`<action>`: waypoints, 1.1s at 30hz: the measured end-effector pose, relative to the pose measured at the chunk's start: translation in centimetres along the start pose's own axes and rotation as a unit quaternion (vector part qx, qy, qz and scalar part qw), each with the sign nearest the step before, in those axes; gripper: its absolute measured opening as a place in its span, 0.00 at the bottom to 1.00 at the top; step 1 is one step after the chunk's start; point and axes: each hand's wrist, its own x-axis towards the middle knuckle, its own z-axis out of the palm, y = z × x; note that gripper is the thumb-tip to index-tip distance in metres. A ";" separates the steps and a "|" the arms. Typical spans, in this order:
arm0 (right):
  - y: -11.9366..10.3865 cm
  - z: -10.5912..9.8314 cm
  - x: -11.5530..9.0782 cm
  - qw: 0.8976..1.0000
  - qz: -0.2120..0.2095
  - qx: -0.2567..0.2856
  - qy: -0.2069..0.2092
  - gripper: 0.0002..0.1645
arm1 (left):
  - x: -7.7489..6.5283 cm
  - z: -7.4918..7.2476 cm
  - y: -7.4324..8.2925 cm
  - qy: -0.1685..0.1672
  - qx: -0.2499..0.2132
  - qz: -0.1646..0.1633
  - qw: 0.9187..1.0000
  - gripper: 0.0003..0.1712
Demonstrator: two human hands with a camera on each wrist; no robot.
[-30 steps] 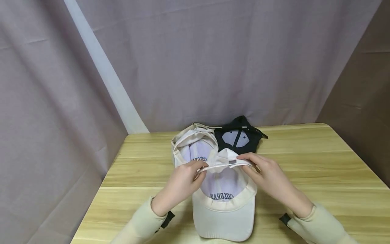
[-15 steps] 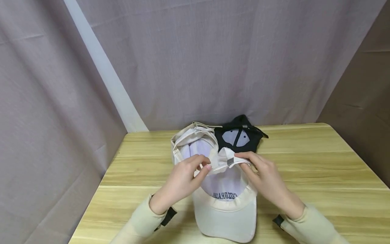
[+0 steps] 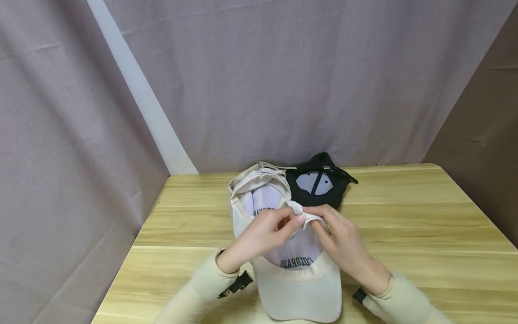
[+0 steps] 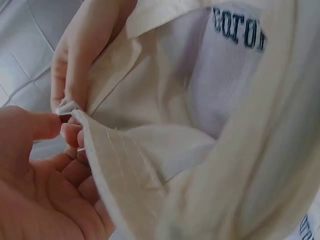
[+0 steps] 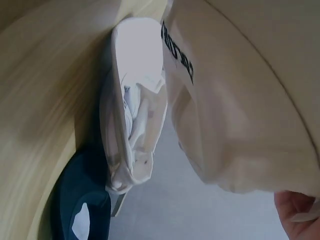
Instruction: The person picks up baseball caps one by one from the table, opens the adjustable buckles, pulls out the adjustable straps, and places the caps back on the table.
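Observation:
A cream baseball cap [image 3: 299, 292] is held over the table with its brim toward me and its inside up, dark reversed lettering showing at the front. My left hand [image 3: 263, 234] pinches its back strap, thumb and fingertips meeting at the strap's end in the left wrist view. From the other side my right hand [image 3: 344, 243] pinches the white strap [image 3: 313, 217] between thumb and fingers. The strap's buckle is hidden by the fingers. In the right wrist view the cream crown [image 5: 240, 110] fills the right side, with a bit of the right hand below it.
Behind the held cap, nested cream caps [image 3: 238, 198] lie with their insides up on the wooden table [image 3: 186, 216]. Next to them on the right rests a black cap [image 3: 336, 193] with a grey panel inside. A grey curtain [image 3: 259, 90] hangs behind the table.
My left hand let go of the strap's left side, moved right and now pinches close to my right hand. The right hand shifted slightly left, still holding the strap. The grey buckle has become hidden.

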 end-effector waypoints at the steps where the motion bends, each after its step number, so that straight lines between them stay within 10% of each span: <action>1: 0.0 0.1 -0.1 1.000 -0.006 0.002 0.006 0.17 | 0.1 0.3 0.0 -0.004 -0.003 -0.005 1.000 0.20; 18: 0.4 1.7 -1.0 0.997 -0.032 0.053 0.045 0.10 | -0.7 2.1 -0.4 -0.043 -0.140 -0.105 0.984 0.21; 33: 0.6 2.1 -0.6 0.988 -0.063 0.108 0.092 0.14 | -0.9 2.9 0.2 -0.009 -0.169 -0.106 0.980 0.13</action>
